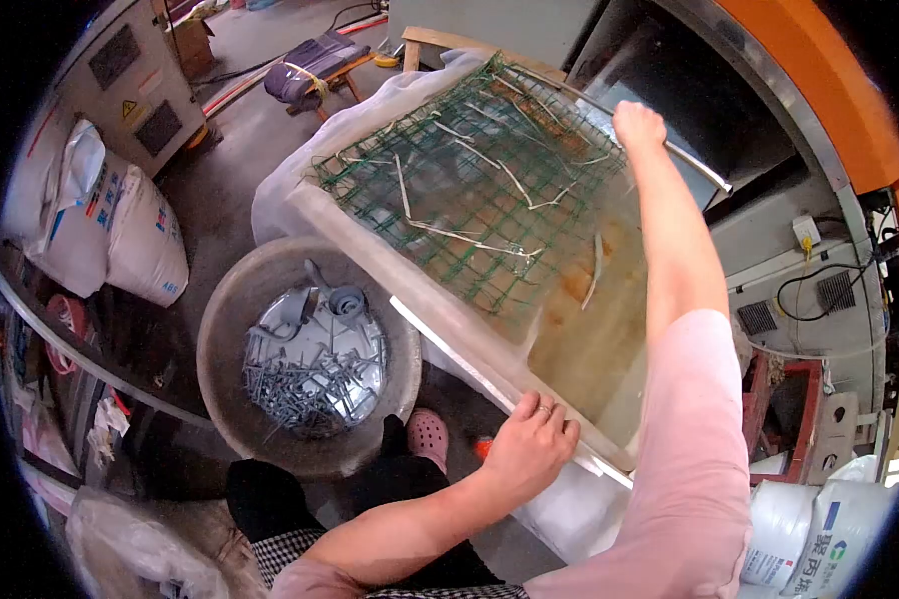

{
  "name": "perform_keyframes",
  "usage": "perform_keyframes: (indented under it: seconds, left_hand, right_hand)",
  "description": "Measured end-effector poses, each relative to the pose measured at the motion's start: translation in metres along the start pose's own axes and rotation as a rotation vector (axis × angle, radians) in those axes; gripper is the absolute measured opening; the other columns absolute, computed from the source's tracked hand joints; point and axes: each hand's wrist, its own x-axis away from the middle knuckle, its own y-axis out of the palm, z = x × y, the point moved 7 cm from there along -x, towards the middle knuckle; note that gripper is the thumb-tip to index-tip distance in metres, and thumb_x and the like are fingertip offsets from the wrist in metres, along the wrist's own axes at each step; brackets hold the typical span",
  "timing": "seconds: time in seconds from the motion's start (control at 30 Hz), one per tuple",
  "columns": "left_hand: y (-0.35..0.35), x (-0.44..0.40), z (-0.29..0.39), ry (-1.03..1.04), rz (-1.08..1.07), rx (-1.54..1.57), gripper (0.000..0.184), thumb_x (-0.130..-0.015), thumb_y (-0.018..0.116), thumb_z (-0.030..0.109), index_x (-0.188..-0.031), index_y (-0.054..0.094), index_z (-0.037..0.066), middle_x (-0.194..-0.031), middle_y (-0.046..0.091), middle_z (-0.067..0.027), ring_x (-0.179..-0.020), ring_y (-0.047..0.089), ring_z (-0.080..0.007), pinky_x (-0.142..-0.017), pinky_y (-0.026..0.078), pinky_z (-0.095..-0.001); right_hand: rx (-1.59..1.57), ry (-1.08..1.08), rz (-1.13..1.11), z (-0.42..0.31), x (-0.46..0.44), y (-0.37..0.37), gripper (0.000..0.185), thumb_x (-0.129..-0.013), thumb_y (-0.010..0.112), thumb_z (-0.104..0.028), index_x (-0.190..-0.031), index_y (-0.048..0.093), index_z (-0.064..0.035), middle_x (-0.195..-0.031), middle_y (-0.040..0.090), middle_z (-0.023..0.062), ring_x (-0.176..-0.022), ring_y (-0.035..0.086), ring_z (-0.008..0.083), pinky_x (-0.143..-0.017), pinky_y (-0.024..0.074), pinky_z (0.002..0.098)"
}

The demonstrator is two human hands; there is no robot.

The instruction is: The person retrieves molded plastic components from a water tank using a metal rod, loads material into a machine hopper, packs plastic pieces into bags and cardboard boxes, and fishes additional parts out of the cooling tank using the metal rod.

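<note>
In the head view, the right hand (637,128) is closed around a pale rod (697,167) that slants along the far side of the tank (594,364). The left hand (534,444), a ring on one finger, is curled over the tank's near rim, gripping it. A green net (459,250) lies in the tank's cloudy water, with white strips (402,185) over it and one more beside it, nearer the right arm. On the floor to the left of the tank, a round basin (220,344) holds many thin grey pieces (315,391) and a few larger curved parts (346,301). Stuffed sacks (148,240) stand beyond the basin, near a grey cabinet (130,80).
</note>
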Motion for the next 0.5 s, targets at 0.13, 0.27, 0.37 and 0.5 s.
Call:
perform_keyframes:
  seconds: [0.13, 0.27, 0.37, 0.5]
  left_hand:
    - [0.002, -0.002, 0.0, 0.014, 0.003, 0.015, 0.01, -0.066, 0.053, 0.015, -0.07, 0.052, 0.006, -0.074, 0.052, -0.0083, -0.081, 0.052, -0.0235, -0.081, 0.037, -0.0354]
    - [0.001, -0.002, -0.004, 0.015, 0.07, 0.056, 0.01, -0.065, 0.052, 0.014, -0.069, 0.05, 0.006, -0.073, 0.05, -0.0084, -0.079, 0.051, -0.0227, -0.08, 0.039, -0.0345]
    - [-0.002, -0.004, -0.003, 0.019, 0.079, 0.057, 0.009, -0.065, 0.052, 0.014, -0.068, 0.049, 0.006, -0.072, 0.049, -0.0081, -0.078, 0.051, -0.0225, -0.079, 0.039, -0.034]
    - [0.001, -0.006, -0.003, 0.027, 0.045, 0.063, 0.01, -0.065, 0.053, 0.015, -0.067, 0.049, 0.006, -0.071, 0.048, -0.0077, -0.079, 0.05, -0.0225, -0.079, 0.039, -0.0337]
  right_hand:
    - [0.022, -0.078, -0.031, -0.017, -0.018, -0.01, 0.03, -0.081, 0.041, -0.017, -0.097, 0.063, -0.0044, -0.104, 0.06, 0.0181, -0.095, 0.059, 0.032, -0.08, 0.0479, 0.0413]
    - [0.013, -0.059, -0.122, -0.04, -0.022, 0.013, 0.03, -0.083, 0.042, -0.016, -0.105, 0.062, -0.0082, -0.111, 0.058, 0.012, -0.101, 0.057, 0.0276, -0.083, 0.0466, 0.04]
    - [-0.036, -0.045, -0.17, -0.05, -0.019, 0.034, 0.03, -0.084, 0.042, -0.016, -0.106, 0.061, -0.0097, -0.112, 0.058, 0.0125, -0.104, 0.056, 0.0279, -0.086, 0.0444, 0.0406]
    - [-0.146, 0.023, -0.148, -0.037, -0.014, 0.033, 0.029, -0.083, 0.044, -0.016, -0.105, 0.061, -0.0088, -0.11, 0.058, 0.0152, -0.102, 0.056, 0.03, -0.086, 0.0446, 0.0412]
